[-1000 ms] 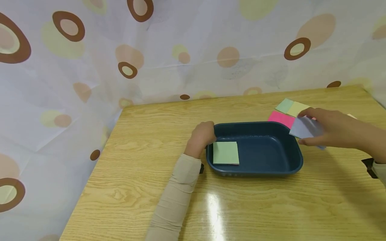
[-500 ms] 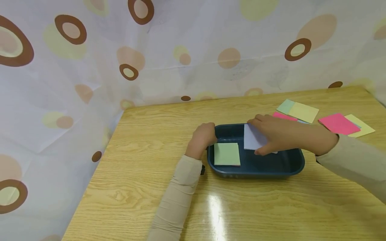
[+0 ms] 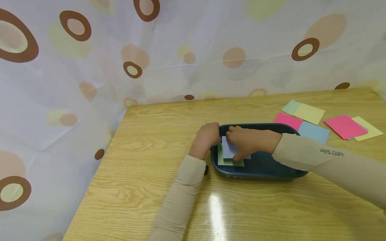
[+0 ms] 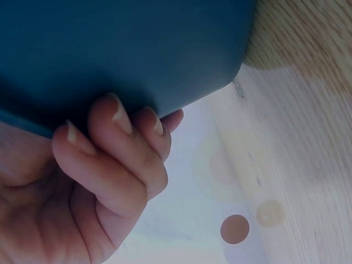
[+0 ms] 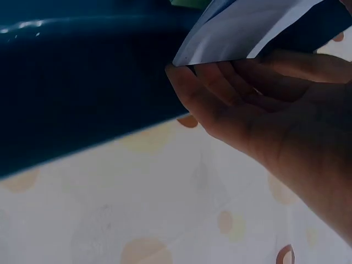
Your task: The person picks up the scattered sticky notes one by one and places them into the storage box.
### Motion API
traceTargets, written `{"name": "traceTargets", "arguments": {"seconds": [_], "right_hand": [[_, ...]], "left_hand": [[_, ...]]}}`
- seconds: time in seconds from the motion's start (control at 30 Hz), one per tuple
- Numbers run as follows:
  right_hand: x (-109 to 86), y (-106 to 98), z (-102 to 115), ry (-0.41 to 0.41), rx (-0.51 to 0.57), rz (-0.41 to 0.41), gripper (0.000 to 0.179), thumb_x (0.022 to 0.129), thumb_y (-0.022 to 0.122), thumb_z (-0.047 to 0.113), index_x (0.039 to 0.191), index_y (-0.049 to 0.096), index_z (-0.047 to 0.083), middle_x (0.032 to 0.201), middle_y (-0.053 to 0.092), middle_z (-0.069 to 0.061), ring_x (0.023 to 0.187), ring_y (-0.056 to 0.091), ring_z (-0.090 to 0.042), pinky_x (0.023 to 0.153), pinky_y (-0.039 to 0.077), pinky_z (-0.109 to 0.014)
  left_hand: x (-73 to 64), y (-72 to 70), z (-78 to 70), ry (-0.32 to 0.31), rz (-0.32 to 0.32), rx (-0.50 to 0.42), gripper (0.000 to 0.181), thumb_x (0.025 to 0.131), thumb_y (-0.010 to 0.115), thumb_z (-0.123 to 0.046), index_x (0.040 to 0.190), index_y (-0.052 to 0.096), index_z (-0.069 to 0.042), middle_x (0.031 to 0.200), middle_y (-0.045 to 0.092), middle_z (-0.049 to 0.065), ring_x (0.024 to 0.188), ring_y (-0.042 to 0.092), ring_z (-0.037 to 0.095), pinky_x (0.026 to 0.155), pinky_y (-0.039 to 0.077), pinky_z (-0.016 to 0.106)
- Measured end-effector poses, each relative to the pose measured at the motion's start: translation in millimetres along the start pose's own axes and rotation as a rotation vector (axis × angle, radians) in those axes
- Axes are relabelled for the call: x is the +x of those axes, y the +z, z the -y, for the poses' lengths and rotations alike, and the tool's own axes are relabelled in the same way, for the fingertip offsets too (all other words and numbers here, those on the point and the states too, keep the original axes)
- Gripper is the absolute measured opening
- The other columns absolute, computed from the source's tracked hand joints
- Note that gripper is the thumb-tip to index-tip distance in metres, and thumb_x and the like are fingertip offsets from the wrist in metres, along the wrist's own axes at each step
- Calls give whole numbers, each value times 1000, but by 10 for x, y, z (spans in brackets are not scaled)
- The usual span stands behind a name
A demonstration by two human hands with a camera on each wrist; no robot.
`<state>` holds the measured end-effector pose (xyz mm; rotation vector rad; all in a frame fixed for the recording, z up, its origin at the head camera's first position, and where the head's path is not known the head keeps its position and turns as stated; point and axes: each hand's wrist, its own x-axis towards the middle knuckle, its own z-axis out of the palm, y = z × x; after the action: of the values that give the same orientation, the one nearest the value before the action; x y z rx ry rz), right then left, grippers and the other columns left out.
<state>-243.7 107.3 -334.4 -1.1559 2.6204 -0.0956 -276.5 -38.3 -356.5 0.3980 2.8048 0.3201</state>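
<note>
A dark blue rectangular tub (image 3: pixel 262 175) with rounded corners stands on the wooden table. At its left end my left hand (image 3: pixel 208 138) holds the rim; the left wrist view shows the curled fingers (image 4: pixel 118 159) against the outer wall. My right hand (image 3: pixel 250 139) is inside the tub, pinching lavender square paper sheets (image 3: pixel 228 149) between thumb and fingers. These sheets lie over a light green paper stack (image 3: pixel 224 162) and cover most of it. In the right wrist view, the lavender paper (image 5: pixel 236 36) bends slightly in my fingers.
Right of the tub lie pink (image 3: pixel 287 121), blue (image 3: pixel 315 131), yellow (image 3: pixel 310 113) and green (image 3: pixel 291 107) paper squares. Farther right, another pink square (image 3: pixel 346 127) overlaps a yellow one (image 3: pixel 370 130). A dotted curtain (image 3: pixel 208 60) hangs behind the table.
My right hand has carried the lavender sheets left, from beside the tub's right end to over the green stack inside. My left hand has stayed on the rim.
</note>
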Motion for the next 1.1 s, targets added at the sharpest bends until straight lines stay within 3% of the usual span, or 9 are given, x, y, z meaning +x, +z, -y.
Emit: {"name": "traceTargets", "arguments": {"seconds": [0.2,0.43,0.93,1.1], "right_hand": [[107,85,18,-1,-23,19,60,75,79,30,112,58,-12,101,56,-21,82,50,-28,81,47,-44],[162,130,52,7,-46,30,61,74,81,32,111,59,-11,98,56,-18,80,50,-27,79,48,-43],[191,191,68,12,0,36,66,73,83,32,115,57,-12,100,54,-17,82,51,-27,79,49,-42],[206,218,72,7,-1,48,69,73,83,31,118,55,-14,103,53,-19,85,52,-28,82,49,-42]], "left_hand": [[-8,-7,-1,10,-6,-1,24,92,62,-12,114,63,-4,105,67,10,86,60,19,75,52,31],[-6,-7,9,21,-7,-4,23,93,59,-12,115,62,-4,106,66,10,88,59,19,87,49,35],[-9,-8,23,28,-3,-10,24,94,59,-16,114,62,-5,102,66,9,82,58,19,78,49,32],[-16,-5,20,24,1,-14,30,93,63,-19,120,61,-5,110,66,10,89,61,19,80,51,32]]}}
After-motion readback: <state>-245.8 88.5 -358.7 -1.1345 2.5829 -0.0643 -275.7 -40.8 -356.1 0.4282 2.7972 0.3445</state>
